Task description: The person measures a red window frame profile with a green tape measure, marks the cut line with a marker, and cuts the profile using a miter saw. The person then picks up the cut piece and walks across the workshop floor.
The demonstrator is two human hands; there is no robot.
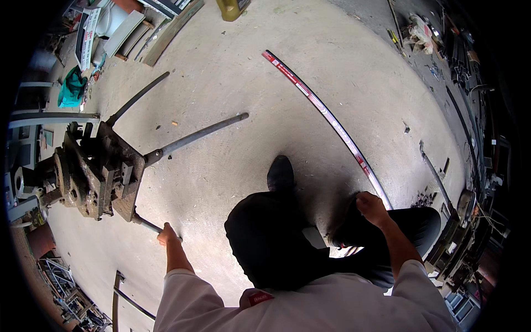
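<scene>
My left hand (167, 234) is closed round a grey metal leg (147, 223) of a rusty machine (94, 171), close to the leg's free end. The machine is a heavy block of plates and round wheels on splayed legs, and it stands at the left. My right hand (371, 207) is in a fist beside my right knee; whatever is inside the fist, if anything, is hidden. Just past that fist runs a long thin strip (326, 113) with a red and white printed film, lying on the floor; its near end disappears behind my leg.
Two more machine legs (199, 134) stick out over the concrete floor (221, 66). A wooden beam (172, 32), a green bag (72, 87) and an olive container (229, 10) lie farther off. Metal bars (470, 127) line the right side. A dark metal frame (117, 299) is at lower left.
</scene>
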